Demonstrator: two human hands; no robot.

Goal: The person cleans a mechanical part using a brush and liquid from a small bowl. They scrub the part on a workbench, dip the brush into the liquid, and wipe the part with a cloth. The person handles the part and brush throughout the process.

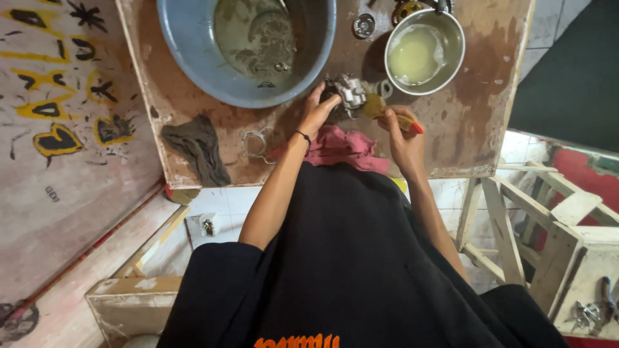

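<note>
Stained, worn wooden table [477, 138] over pale tiled floor; painted wall to the left, wooden frame to the right. Blue basin [187, 45] and metal pot [456, 48] of cloudy liquid at the far edge. Grimy silver metal part [348, 93], above a pink rag [342, 147], gripped by left hand [316, 116]. Right hand [403, 138] closed on red-handled brush [390, 115], bristles against the part, handle lying left-right, slanting down to the right.

Counted on the worn wooden table [477, 138]: one blue basin [187, 38], one metal bowl of yellowish liquid [423, 51], one grey metal engine part [349, 93], one red-handled brush [393, 117], one pink rag [338, 148], one dark rag [196, 148], one wire clip [256, 143], one round metal disc [363, 26]. Beside it, one pale wooden stool [554, 219].
</note>
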